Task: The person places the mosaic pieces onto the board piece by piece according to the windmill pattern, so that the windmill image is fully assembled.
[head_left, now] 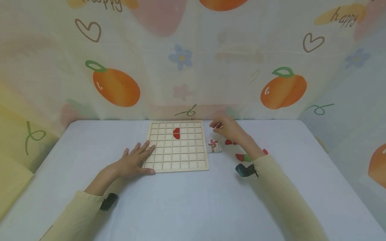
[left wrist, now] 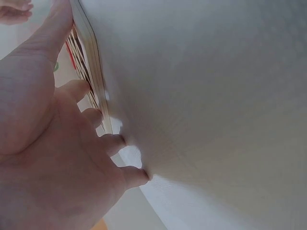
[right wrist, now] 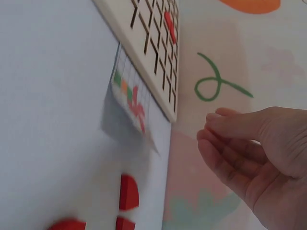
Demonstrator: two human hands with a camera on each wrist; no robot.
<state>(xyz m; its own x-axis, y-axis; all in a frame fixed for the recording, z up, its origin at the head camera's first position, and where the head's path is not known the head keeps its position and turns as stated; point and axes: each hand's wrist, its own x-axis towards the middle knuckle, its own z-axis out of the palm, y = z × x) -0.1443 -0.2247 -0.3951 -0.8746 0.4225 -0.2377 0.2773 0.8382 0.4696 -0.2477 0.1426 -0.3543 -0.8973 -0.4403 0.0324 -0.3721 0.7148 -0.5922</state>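
Note:
A pale wooden grid board (head_left: 164,147) lies on the table, and a red half-disc shape (head_left: 176,133) sits in its upper cells. My left hand (head_left: 134,162) rests at the board's left edge with fingers spread, some over the frame and grid; the left wrist view shows its thumb along the near edge and other fingertips touching the table. My right hand (head_left: 229,129) hovers above a small pattern card (head_left: 213,145) right of the board. Its fingers (right wrist: 230,165) are loosely bent, thumb close to them, and nothing shows between them.
Below the right forearm lie loose red pieces (head_left: 229,142), another red piece (head_left: 239,157), a green piece (head_left: 247,158) and a red piece (head_left: 265,151), partly hidden by the arm. A printed cloth (head_left: 193,83) hangs behind the table's (head_left: 181,207) far edge.

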